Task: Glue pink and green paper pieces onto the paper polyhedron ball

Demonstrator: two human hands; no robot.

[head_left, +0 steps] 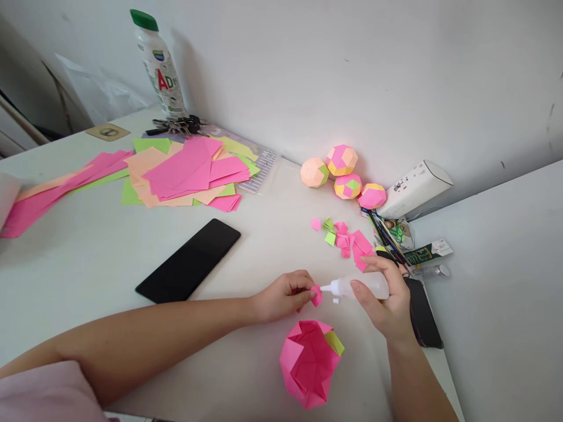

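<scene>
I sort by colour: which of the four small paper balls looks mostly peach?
The leftmost ball; peach dominates its visible side, while the other three show prominent pink.

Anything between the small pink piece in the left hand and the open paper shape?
Nothing visible: tabletop shows between the pink piece and the paper shape. The squeeze bottle in the right hand points at the piece from the right, outside that gap.

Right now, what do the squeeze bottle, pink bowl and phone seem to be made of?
Squeeze bottle: probably plastic, smooth; its body is milky and translucent.
Pink bowl: matte paper, by its crisp creases and flat facets.
Phone: smooth black front, likely glass from its flat, even face; the casing's material can't be told.
</scene>
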